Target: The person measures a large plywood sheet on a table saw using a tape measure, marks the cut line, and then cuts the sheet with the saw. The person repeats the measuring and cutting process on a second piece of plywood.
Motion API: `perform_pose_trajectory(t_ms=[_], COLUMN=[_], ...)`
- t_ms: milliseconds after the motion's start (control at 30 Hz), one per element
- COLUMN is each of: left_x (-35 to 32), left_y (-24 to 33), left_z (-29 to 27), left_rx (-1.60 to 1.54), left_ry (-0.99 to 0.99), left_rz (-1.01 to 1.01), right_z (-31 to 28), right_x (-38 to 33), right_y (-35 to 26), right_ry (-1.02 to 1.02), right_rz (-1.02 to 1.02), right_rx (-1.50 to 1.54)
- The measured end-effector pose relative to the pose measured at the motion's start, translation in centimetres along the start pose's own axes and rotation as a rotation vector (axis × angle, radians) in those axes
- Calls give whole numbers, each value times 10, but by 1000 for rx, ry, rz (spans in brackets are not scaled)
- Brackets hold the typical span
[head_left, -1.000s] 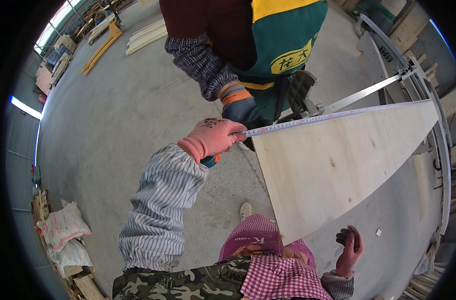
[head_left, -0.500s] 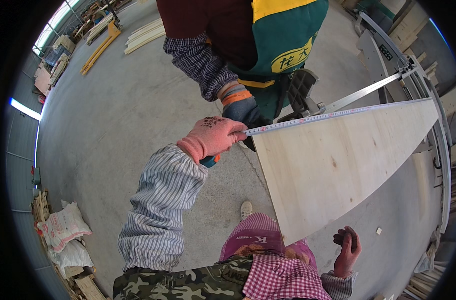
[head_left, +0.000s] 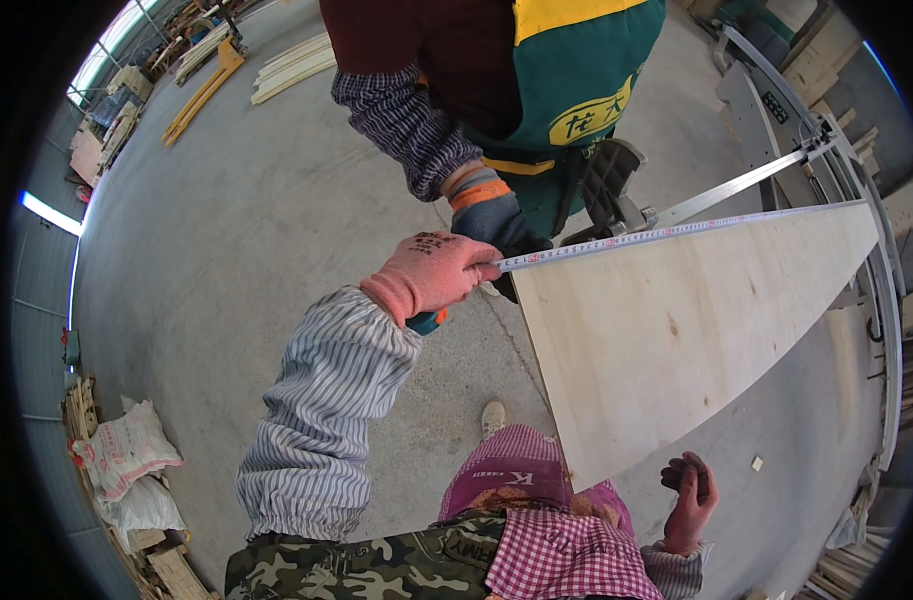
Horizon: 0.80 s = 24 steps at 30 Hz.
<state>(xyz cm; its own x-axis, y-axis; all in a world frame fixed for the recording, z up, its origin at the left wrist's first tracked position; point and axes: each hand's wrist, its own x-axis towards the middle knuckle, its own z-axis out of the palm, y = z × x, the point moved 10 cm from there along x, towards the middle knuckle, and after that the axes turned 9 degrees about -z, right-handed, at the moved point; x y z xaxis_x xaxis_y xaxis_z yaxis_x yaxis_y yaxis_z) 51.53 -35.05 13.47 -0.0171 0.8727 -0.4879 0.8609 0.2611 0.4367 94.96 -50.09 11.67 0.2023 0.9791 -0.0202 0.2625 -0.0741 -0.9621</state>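
Observation:
My left hand point(head_left: 432, 272), in a pink glove, is closed on a tape measure, whose teal and orange case point(head_left: 429, 322) shows just below the palm. From its fingers the white tape blade point(head_left: 667, 233) runs out along the far edge of a pale plywood board point(head_left: 687, 335). That board narrows toward the right and has a curved near edge. My right hand point(head_left: 690, 502), gloved in pink with dark fingertips, is raised right of the board's near corner, fingers loosely curled and apart, holding nothing. A co-worker's dark glove point(head_left: 492, 218) is at the board's far left corner, its fingers partly hidden.
Across from me stands a person in a green apron point(head_left: 577, 90). A metal machine rail point(head_left: 747, 185) and curved frame lie at the right. White sacks point(head_left: 132, 450) and wood scraps are at the left; planks point(head_left: 295, 68) and a yellow pallet jack point(head_left: 205, 95) are farther back.
My left hand, the tape and the board appear slightly farther right in the picture. My right hand appears slightly farther left. Both keep the same pose.

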Motion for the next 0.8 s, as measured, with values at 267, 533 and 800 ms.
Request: perform_pose_trajectory(t_ms=[267, 533, 800], left_x=[-1, -5, -2], left_y=[1, 9, 5], left_z=[1, -4, -1], left_rx=[2, -49, 14], left_ry=[8, 57, 24], left_rz=[-3, 68, 2], right_z=[8, 11, 11], right_x=[-2, -1, -3], right_y=[0, 0, 1], right_ry=[-31, -41, -44], right_rz=[14, 24, 31], right_rx=[8, 19, 20])
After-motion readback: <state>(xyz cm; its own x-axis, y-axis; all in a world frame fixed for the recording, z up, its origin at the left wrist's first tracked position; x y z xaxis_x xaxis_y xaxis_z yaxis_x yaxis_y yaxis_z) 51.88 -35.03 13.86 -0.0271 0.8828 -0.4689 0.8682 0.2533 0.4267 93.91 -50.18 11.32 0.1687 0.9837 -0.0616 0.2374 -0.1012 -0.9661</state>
